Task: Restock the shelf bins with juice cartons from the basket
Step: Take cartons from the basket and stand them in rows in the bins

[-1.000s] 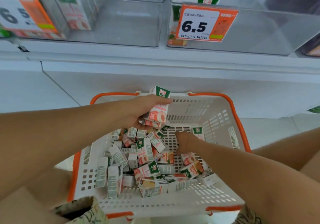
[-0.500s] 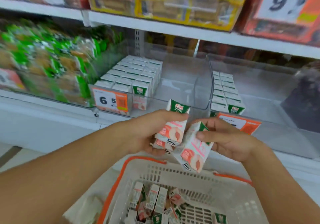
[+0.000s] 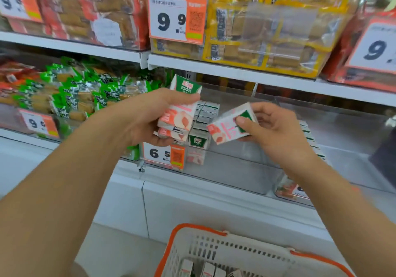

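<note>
My left hand (image 3: 150,118) grips a small stack of white, green and peach juice cartons (image 3: 181,109), held upright in front of the clear shelf bin (image 3: 235,169). My right hand (image 3: 272,126) pinches one juice carton (image 3: 230,124), tilted on its side, just right of the stack. Behind them, rows of the same cartons (image 3: 198,140) stand at the left of the bin. A second row (image 3: 310,137) lines the neighbouring bin to the right. The white basket with orange rim (image 3: 216,234) sits at the bottom, a few cartons visible inside.
A 6.5 price tag (image 3: 164,154) hangs on the bin front. Green snack packs (image 3: 70,92) fill the bin to the left. The shelf above holds yellow packs (image 3: 267,30), red packs (image 3: 85,9) and a 9.9 tag (image 3: 176,19).
Both hands rose out of the basket with cartons and now hold them up before the shelf bin. The view tilted upward, so the basket dropped to the bottom edge.
</note>
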